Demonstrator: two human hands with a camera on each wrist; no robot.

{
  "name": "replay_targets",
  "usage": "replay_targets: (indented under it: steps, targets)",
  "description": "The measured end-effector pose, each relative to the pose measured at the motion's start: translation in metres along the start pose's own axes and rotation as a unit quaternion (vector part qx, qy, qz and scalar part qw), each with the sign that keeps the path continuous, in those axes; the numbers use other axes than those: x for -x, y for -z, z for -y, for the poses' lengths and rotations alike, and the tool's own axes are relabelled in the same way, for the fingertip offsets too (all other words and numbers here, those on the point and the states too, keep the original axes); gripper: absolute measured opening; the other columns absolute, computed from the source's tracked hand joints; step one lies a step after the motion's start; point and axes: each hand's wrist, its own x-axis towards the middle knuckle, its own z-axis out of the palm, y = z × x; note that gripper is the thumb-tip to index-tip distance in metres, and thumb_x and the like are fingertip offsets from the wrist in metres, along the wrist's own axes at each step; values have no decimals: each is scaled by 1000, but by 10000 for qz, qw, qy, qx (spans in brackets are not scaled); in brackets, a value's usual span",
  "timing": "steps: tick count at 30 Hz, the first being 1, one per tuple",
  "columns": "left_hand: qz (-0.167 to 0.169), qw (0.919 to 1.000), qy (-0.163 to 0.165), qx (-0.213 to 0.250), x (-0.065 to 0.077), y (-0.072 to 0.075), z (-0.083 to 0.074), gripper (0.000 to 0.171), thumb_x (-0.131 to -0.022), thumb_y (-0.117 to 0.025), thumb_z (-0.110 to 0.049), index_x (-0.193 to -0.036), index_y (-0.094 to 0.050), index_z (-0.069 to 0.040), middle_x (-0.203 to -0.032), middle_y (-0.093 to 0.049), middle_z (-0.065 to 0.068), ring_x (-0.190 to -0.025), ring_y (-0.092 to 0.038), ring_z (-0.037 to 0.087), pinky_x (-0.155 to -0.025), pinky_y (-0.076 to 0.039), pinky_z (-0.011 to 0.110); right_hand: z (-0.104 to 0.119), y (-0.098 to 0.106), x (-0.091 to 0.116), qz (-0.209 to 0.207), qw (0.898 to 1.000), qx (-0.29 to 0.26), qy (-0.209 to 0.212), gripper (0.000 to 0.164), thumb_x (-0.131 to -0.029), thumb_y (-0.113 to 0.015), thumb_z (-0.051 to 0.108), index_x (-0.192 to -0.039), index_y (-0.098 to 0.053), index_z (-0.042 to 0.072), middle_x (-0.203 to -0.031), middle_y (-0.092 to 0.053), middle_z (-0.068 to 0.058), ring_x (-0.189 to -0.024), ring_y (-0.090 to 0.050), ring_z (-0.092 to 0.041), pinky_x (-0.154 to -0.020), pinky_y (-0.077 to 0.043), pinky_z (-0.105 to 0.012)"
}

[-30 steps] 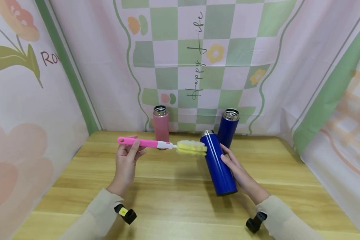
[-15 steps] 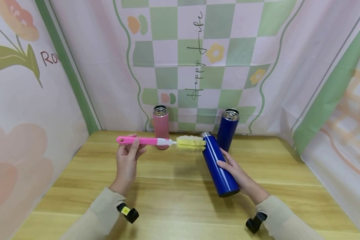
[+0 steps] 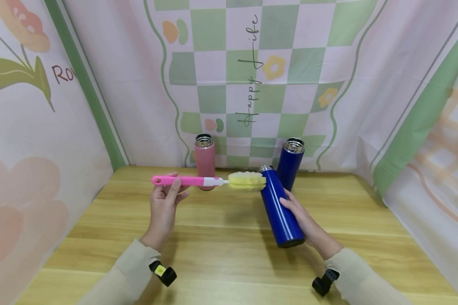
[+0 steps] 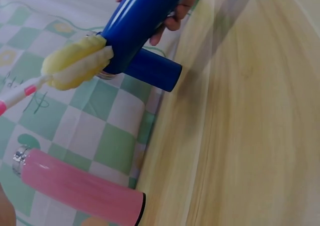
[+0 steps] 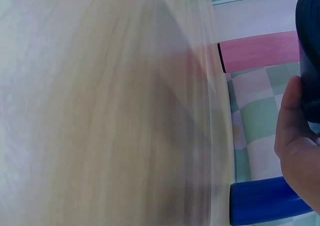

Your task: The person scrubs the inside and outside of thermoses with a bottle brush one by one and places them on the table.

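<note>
A small fabric-walled booth: green-checked cloth (image 3: 210, 70) lettered "Happy Life" hangs at twelve o'clock, flowered cloth (image 3: 26, 140) at ten, orange-checked cloth (image 3: 448, 135) at two, around a wood-grain table (image 3: 229, 254).

Soft shadows mark the bright table (image 3: 221, 262); the right-wrist view looks hazy.

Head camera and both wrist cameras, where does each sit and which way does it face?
Head: on the head, looking forward and down at the table; left hand, right hand and sleeves show.
Left wrist: on that wrist, facing the brush and tilted blue bottle; right-hand fingers show, plus skin at lower left.
Right wrist: on that wrist, looking across the table; part of the right hand shows at right.
Shared: both wrist views show the pink bottle.
</note>
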Motion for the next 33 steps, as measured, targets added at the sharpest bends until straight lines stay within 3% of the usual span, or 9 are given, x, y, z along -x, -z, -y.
replay_targets:
  steps: [8, 13, 17, 22, 26, 29, 33]
  targets:
    - [308, 9990, 270, -204, 8, 0, 3, 13, -103, -58, -11, -116, -61, -13, -107, -71, 3, -95, -71, 16, -82, -63, 32, 1, 5, 1, -157, 9998, -150, -48, 67, -106, -34, 50, -161, -1, 33, -152, -29, -24, -111, -54, -30, -88, -53, -39]
    - [442, 9986, 298, -69, 13, 2, 4, 17, -103, -57, -9, -119, -59, -5, -104, -71, 2, -92, -71, 14, -78, -63, 29, 0, 7, 1, -134, 9996, -229, -128, 67, -106, -33, 51, -161, 2, 33, -152, -28, -26, -111, -54, -30, -89, -53, -40]
    - [622, 9974, 357, -56, 16, 5, 3, 17, -103, -57, -10, -120, -60, -7, -104, -71, 3, -93, -71, 15, -78, -63, 27, 0, 10, -2, -119, 9998, -144, 83, 64, -107, -32, 48, -160, 4, 37, -160, -13, -21, -120, -46, -38, -91, -50, -40]
    - [878, 9934, 618, -408, 23, 7, 0, 16, -103, -58, -14, -119, -61, -12, -105, -70, 5, -94, -71, 17, -80, -63, 29, -1, 12, -5, -131, 9993, 29, 356, 61, -108, -29, 44, -160, 2, 38, -164, -1, -17, -130, -34, -42, -96, -42, -37]
    - [1113, 9893, 716, -608, 27, 8, -1, 17, -104, -58, -15, -120, -61, -12, -106, -69, 5, -96, -71, 18, -83, -63, 33, -2, 13, -4, -199, 9990, -24, 403, 63, -107, -31, 45, -161, 2, 37, -161, -10, -20, -125, -41, -37, -97, -43, -35]
    - [1205, 9887, 672, -594, 29, 9, -1, 17, -104, -57, -15, -120, -61, -12, -107, -69, 6, -96, -70, 18, -83, -63, 33, -1, 12, -3, -331, 9985, -43, 432, 66, -106, -37, 44, -160, 0, 38, -155, -21, -24, -114, -52, -32, -92, -51, -35]
    - [1459, 9853, 659, -604, 30, 11, -1, 17, -104, -56, -11, -119, -62, -15, -105, -69, 5, -94, -70, 18, -81, -63, 32, 0, 11, -3, -506, 9977, -2, 457, 67, -106, -42, 42, -160, -2, 40, -152, -28, -24, -107, -56, -28, -86, -54, -38]
